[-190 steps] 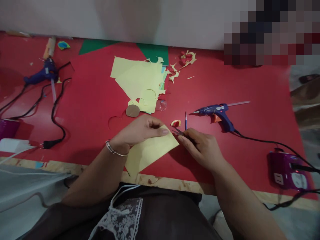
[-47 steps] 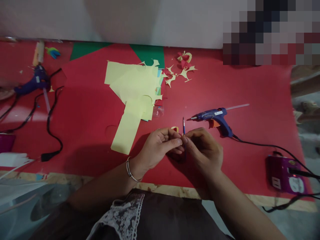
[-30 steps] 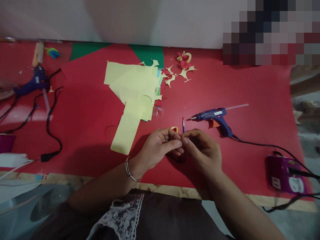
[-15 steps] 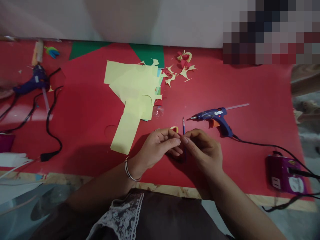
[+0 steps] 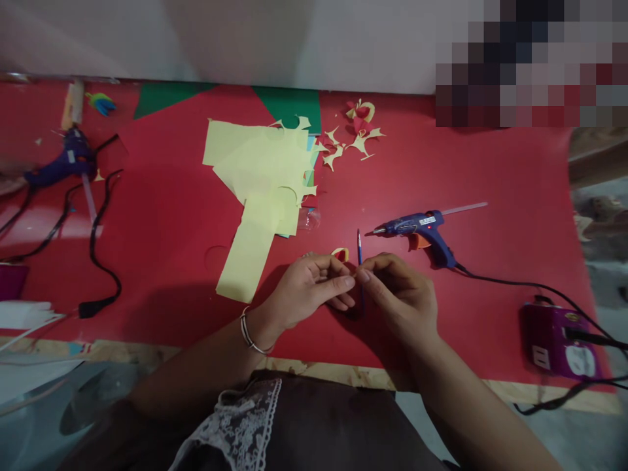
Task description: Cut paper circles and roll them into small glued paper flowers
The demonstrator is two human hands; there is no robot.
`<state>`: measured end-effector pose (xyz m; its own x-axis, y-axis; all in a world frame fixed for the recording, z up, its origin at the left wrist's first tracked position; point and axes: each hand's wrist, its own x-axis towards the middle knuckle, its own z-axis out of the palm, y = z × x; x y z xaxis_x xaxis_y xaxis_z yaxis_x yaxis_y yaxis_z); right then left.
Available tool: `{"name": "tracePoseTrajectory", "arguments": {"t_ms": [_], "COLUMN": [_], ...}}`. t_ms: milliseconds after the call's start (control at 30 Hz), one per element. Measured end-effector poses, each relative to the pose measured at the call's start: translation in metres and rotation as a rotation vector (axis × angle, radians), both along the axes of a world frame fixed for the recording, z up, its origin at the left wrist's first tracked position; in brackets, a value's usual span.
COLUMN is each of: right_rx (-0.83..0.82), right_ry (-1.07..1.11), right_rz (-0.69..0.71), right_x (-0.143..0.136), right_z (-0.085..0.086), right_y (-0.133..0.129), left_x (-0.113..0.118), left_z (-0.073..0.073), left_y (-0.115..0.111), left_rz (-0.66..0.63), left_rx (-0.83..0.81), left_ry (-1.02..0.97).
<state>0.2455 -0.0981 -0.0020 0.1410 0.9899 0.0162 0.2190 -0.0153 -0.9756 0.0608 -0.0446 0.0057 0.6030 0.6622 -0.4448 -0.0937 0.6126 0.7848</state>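
Note:
My left hand (image 5: 314, 284) and my right hand (image 5: 403, 294) meet over the front of the red table, thumbs against index fingers in a pinch. Whatever lies between the fingertips is too small or too hidden to name. Just beyond the left fingers a small yellow and red paper piece (image 5: 340, 254) shows. A thin blue brush (image 5: 360, 245) lies on the table behind the fingertips, its lower part mostly covered. To the right of it rests a blue glue gun (image 5: 417, 226) with an orange trigger and a clear glue stick in its back.
Yellow paper sheets (image 5: 260, 163) are piled left of centre, with paper scraps (image 5: 360, 139) at their right. A purple power box (image 5: 557, 340) stands at the right edge with cables. Another glue gun (image 5: 66, 159) lies far left beside a person's hand (image 5: 10, 175).
Both hands keep nearly the same pinched pose. The yellow and red paper piece shows slightly more beyond the left fingers. The whole view has shifted slightly.

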Motion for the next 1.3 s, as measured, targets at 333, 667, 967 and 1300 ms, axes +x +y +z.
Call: {"name": "tracePoseTrajectory", "arguments": {"t_ms": [333,667,967,1300], "right_rx": [-0.065,-0.062,-0.095,-0.123], "right_ry": [0.065,0.054,0.094,0.118], "right_rz": [-0.011,-0.006,-0.02,-0.068], "right_x": [-0.0013,-0.0004,0.0,0.0027], "right_z": [0.0033,0.0043,0.0042,0.0025], "right_y": [-0.0008,0.0004,0.0003,0.0008], "left_x": [-0.0008,-0.0022,-0.0051,-0.0089], "left_z": [0.0014,0.003,0.003,0.0026], "left_y": [0.0032,0.0035,0.0031,0.0038], "left_rz": [-0.06,-0.059,-0.079,-0.024], "left_rx": [-0.063,-0.037,0.103,0.268], "left_ry": [-0.024,0.002,0.09,0.171]}}
